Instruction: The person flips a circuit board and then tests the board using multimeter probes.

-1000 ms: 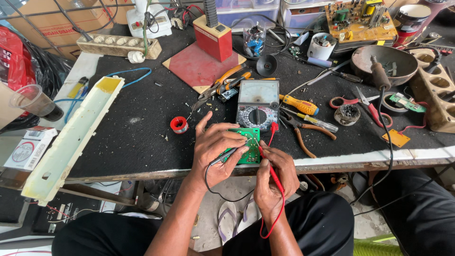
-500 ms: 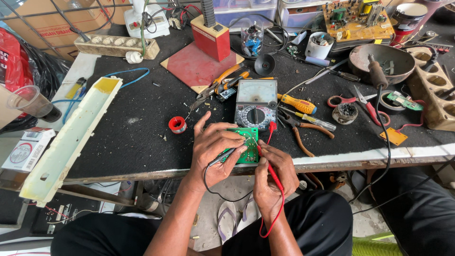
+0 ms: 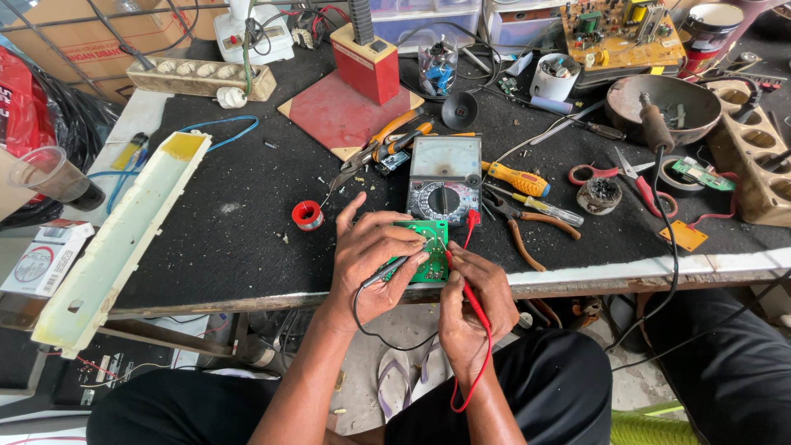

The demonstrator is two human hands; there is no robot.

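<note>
A small green circuit board (image 3: 429, 244) lies at the near edge of the black-topped bench (image 3: 247, 222). My left hand (image 3: 375, 255) rests on its left side and pinches a black test probe against it. My right hand (image 3: 471, 297) holds a red test probe (image 3: 463, 278) with its tip on the board. Both leads run to an analogue multimeter (image 3: 445, 178) just behind the board; the red lead loops down past my wrist.
A red solder spool (image 3: 307, 215) sits left of the board. Pliers (image 3: 527, 227), screwdrivers (image 3: 519, 180), red-handled scissors (image 3: 618, 175) and a metal bowl (image 3: 663, 105) crowd the right. A long pale yellow housing (image 3: 124, 235) lies at left. A red stand (image 3: 362, 82) is behind.
Both hands and probes stay on the green board; the view has shifted only slightly.
</note>
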